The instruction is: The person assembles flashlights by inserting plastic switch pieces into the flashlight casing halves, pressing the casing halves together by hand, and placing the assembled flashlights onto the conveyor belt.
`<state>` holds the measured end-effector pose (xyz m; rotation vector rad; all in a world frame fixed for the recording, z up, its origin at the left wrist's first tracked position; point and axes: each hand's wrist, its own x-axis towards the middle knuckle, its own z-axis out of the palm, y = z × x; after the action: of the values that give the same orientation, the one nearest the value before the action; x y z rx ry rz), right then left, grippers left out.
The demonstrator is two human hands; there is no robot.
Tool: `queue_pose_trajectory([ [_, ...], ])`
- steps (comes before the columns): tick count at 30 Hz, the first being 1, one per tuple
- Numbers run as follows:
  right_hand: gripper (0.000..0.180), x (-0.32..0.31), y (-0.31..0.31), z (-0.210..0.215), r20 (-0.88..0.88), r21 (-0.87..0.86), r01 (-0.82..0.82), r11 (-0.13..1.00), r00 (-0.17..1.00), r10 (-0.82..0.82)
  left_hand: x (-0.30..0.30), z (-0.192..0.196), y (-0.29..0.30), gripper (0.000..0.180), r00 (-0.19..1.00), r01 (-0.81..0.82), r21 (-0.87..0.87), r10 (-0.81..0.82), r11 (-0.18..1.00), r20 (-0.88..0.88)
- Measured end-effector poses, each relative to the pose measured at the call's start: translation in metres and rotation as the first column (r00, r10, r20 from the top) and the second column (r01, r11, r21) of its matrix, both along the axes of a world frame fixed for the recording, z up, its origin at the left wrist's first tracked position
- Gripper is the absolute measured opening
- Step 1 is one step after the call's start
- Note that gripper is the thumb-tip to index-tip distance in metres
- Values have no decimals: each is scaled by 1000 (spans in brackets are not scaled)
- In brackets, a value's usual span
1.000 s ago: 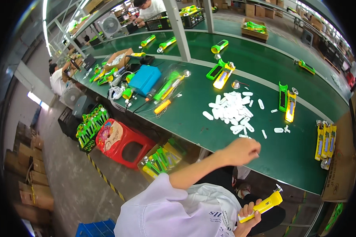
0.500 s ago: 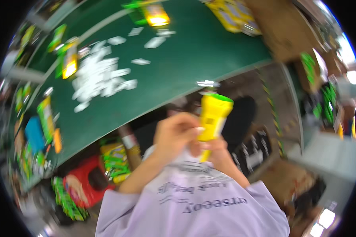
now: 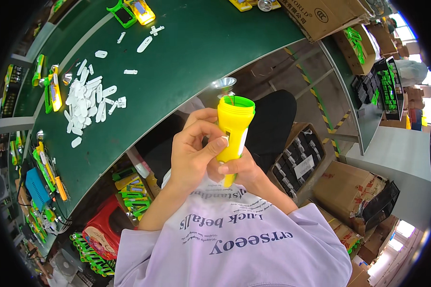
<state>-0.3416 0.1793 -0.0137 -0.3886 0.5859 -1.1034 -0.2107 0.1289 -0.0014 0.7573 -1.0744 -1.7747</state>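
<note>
A yellow flashlight body (image 3: pixel 234 125) stands tilted over my lap, its open green-lined mouth facing up. Thin red wires come out of the mouth, and a silver reflector (image 3: pixel 224 83) sits just beyond it. Around the lower part of the body, my right hand (image 3: pixel 243 168) is closed, with the thumb across its front. My left hand (image 3: pixel 194 146) is closed in a pinch at the body's left side, beside a dark slot. Between its thumb and forefinger shows a small white piece (image 3: pixel 225 139), partly hidden by the fingertips.
A pile of white plastic pieces (image 3: pixel 86 98) lies on the green table (image 3: pixel 177 52). Yellow-green flashlights (image 3: pixel 52 91) lie along its far side. A red stool (image 3: pixel 103 225) and a carton of flashlight parts (image 3: pixel 134 193) stand at left; a carton of dark parts (image 3: pixel 299 160) at right.
The view has turned and steadied, so the table's things appear shifted left. Both hands still hold the flashlight body, which now shows its open mouth more; the left pinch stays at its side.
</note>
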Motion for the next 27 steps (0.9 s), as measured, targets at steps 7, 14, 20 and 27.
queue_pose_trajectory([
  [7, 66, -1, -7, 0, -115, 7, 43, 999, 992, -42, -3, -10, -10, 19, 1000, -29, -64, 29, 997, 3],
  [14, 48, 8, -3, -8, -314, 183, -3, 983, 948, 61, 9, -16, -14, 51, 990, 142, 85, -140, 986, -31],
  [20, 36, 11, 18, -37, -312, 219, 147, 965, 947, -74, 1, -40, -14, 49, 940, 331, 287, -286, 899, -187],
  [27, 37, 20, 7, -24, -255, 243, 164, 956, 962, -100, 1, -28, -18, 42, 954, 298, 353, -287, 887, -86],
])
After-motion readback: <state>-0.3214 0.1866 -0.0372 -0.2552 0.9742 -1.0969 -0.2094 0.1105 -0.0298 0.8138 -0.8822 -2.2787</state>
